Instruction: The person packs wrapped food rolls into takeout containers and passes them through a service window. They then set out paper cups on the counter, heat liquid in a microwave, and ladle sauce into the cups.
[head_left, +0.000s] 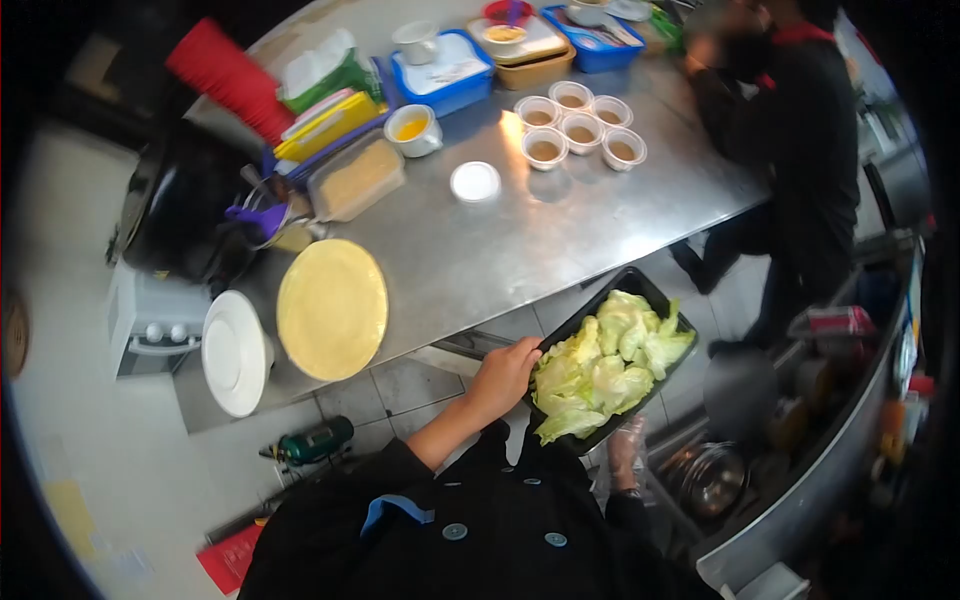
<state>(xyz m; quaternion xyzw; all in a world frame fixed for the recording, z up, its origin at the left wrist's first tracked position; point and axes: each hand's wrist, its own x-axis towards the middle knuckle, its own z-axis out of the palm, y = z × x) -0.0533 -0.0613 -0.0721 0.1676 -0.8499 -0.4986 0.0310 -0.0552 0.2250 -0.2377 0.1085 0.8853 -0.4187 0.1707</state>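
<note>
My left hand [506, 378] grips the left edge of a black tray [683, 342], its fingers wrapped round the rim. Pale green lettuce leaves [612, 362] are heaped in the tray, which is held in front of my body beside the steel table. Below the tray's lower right side is my right hand [626, 452], in a clear plastic glove; its fingers are partly hidden and blurred, so whether it touches the tray cannot be made out.
A steel table [450, 260] bears a yellow plate [332, 309], a white plate [235, 352], a white lid [475, 182], several small cups of brown liquid [581, 132] and tubs. A person in black [810, 150] stands at the right, near metal bowls [712, 478].
</note>
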